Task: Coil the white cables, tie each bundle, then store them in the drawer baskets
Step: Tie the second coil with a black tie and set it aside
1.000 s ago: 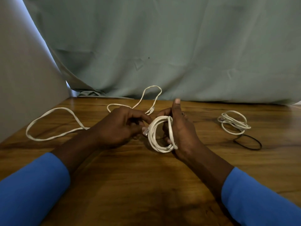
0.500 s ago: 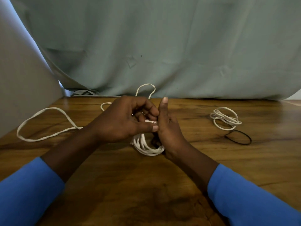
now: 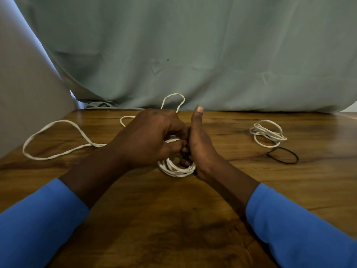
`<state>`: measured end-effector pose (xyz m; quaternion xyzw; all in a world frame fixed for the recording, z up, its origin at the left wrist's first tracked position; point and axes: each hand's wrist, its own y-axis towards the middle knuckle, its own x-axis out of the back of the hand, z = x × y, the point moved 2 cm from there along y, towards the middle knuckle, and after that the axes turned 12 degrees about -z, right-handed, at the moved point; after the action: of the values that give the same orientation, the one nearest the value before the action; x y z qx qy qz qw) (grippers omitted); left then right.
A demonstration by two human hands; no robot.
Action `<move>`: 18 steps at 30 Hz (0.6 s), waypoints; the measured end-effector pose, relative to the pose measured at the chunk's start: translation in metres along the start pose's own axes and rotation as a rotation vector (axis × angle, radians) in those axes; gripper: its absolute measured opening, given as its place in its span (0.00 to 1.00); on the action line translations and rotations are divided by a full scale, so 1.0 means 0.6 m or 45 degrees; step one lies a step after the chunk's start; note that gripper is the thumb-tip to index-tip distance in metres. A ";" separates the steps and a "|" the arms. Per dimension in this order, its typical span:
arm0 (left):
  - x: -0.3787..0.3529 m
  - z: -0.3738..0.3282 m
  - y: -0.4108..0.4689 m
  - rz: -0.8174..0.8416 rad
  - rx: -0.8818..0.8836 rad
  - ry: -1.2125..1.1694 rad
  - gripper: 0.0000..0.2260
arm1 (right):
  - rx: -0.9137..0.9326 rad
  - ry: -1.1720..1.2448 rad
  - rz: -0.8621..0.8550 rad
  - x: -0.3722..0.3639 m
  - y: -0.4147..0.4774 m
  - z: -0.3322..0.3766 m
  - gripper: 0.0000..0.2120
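Worktop [image 3: 193, 219] carries two white cables; no drawer baskets are in view. One cable [image 3: 173, 170] is part-coiled at centre, its slack trailing to nine o'clock. The left hand [image 3: 150, 140] pinches a turn, and the right hand [image 3: 199, 146] grips the coil, thumb up. One finished coil [image 3: 267, 135] lies at three o'clock, seemingly untied, with one black band [image 3: 283, 155] touching it.

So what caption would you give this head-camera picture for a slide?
Left hand and right hand hold a partly coiled white cable at a wooden table.
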<state>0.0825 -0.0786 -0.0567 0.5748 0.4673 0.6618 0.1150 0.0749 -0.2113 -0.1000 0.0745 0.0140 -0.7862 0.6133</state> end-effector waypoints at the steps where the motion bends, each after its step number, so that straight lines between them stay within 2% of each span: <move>1: 0.000 -0.001 0.000 -0.003 -0.016 0.051 0.09 | -0.009 0.023 0.012 -0.001 -0.001 0.001 0.44; 6: -0.013 -0.004 -0.001 -0.084 -0.120 0.326 0.12 | -0.066 0.058 0.012 0.001 -0.001 0.001 0.43; 12: -0.003 0.006 0.002 -0.022 -0.016 0.144 0.04 | -0.015 0.041 -0.031 0.000 -0.002 0.000 0.41; 14: -0.007 0.008 -0.005 -0.137 0.181 -0.049 0.01 | 0.010 0.023 -0.027 -0.001 0.000 -0.003 0.40; 16: -0.009 0.013 -0.009 -0.270 0.521 -0.427 0.03 | 0.039 -0.005 -0.038 0.000 0.002 -0.005 0.40; 18: -0.008 0.018 -0.012 -0.326 0.758 -0.782 0.04 | 0.069 -0.022 -0.062 0.001 0.001 -0.006 0.39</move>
<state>0.0903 -0.0730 -0.0664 0.6903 0.6491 0.2773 0.1589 0.0759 -0.2119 -0.1036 0.0838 -0.0110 -0.8016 0.5919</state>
